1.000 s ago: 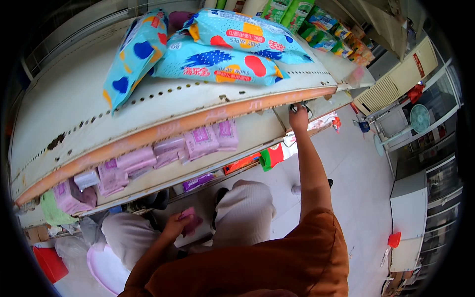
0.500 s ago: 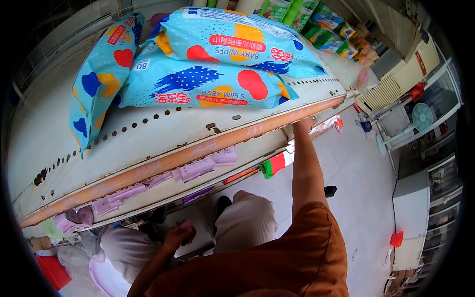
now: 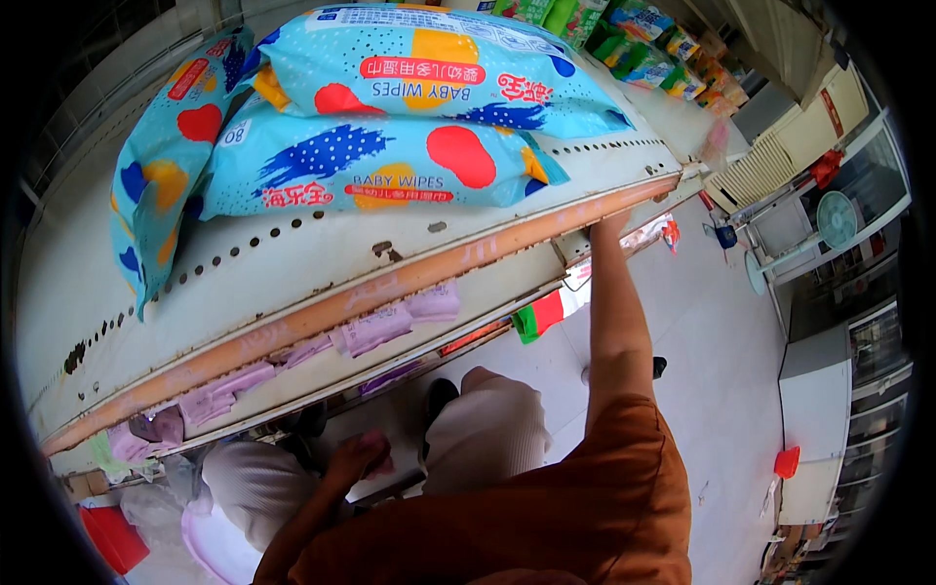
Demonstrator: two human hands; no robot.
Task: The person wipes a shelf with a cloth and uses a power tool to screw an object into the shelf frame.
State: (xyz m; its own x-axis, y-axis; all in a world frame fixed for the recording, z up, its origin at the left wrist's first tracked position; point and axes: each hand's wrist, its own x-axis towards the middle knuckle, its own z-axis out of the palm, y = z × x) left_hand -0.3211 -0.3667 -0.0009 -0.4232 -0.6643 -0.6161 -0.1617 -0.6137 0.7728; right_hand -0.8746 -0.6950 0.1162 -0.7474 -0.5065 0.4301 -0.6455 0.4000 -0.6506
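Low, between my knees, my left hand (image 3: pixel 353 462) is closed around a small crumpled pink cloth (image 3: pixel 375 450). My right arm stretches forward to the shelf's front edge. There my right hand (image 3: pixel 611 222) goes in beneath the lip of the upper shelf (image 3: pixel 322 258), and its fingers are hidden. On that shelf lie three blue packs of baby wipes: one pack (image 3: pixel 390 171) flat in front, another pack (image 3: pixel 439 73) stacked on it, and a third pack (image 3: pixel 175 161) leaning at the left. Under the lip, pink-purple packets (image 3: pixel 375 330) line a lower shelf.
Green and orange packets (image 3: pixel 643 58) stand at the far back. A green, white and red package (image 3: pixel 539 317) sticks out from the lower shelf. To the left on the floor are a red bin (image 3: pixel 115 536) and a pale basin (image 3: pixel 200 536). At right stand a fan (image 3: pixel 837 219) and a white cabinet (image 3: pixel 814 419).
My right hand has shifted slightly to the right along the shelf edge. The view has moved a little, so the wipes packs appear further left. My left hand still holds the pink cloth.
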